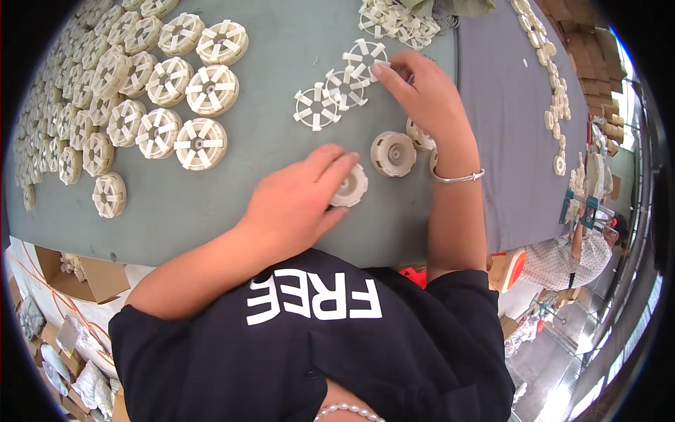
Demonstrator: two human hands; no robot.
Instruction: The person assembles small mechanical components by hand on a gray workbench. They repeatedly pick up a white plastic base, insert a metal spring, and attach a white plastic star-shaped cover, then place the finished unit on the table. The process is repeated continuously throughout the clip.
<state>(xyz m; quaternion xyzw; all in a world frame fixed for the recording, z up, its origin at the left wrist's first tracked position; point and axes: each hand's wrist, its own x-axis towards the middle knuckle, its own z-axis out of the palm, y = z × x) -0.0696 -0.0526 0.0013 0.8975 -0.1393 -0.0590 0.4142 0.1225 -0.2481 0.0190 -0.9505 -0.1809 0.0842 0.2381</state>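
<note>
My left hand (pixel 299 200) is closed round the side of a cream round plastic housing (pixel 355 186), which rests on the table before me with its hollow face showing. My right hand (pixel 425 95) reaches farther out, thumb and curled fingers pinching the edge of a white spoked plastic ring (pixel 361 50). Two more such rings, a middle one (pixel 349 97) and a nearer one (pixel 306 112), lie beside it, partly overlapping. An open housing (pixel 394 153) sits between my hands. Another housing (pixel 420 135) is partly hidden by my right wrist.
Many housings fitted with spoked tops (pixel 202 144) crowd the table's left side. A pile of loose rings (pixel 401 24) lies at the far edge. More round parts (pixel 559 165) line the grey cloth on the right. A cardboard box (pixel 88 278) stands below left; a person (pixel 573 257) is at right.
</note>
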